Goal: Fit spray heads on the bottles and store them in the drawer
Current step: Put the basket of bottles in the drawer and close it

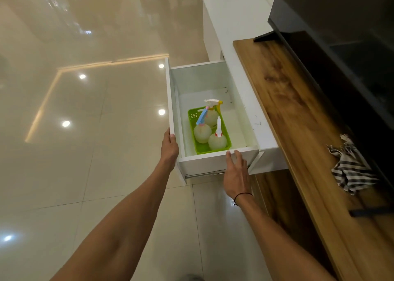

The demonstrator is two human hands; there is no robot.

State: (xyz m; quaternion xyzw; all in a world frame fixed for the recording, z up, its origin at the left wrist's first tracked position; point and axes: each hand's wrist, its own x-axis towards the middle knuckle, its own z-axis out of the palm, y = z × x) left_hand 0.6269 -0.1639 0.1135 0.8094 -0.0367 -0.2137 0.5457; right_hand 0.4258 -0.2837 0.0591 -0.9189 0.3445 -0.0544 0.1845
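A white drawer (pixel 213 165) stands pulled out from the cabinet. Inside it lies a green basket (pixel 226 131) holding three round pale bottles with spray heads fitted: one with a blue and pink head (pixel 202 134), one with a white and yellow head (pixel 212 116), one with a white and red head (pixel 217 141). My left hand (pixel 169 145) grips the near corner of the drawer front. My right hand (pixel 236 169) rests flat on the drawer's near side wall, fingers apart, holding nothing.
A wooden cabinet top (pixel 298 120) runs along the right with a striped cloth (pixel 351 169) on it. A black television (pixel 341 35) stands behind on its foot (pixel 264 36). Glossy tiled floor (pixel 85 131) spreads to the left.
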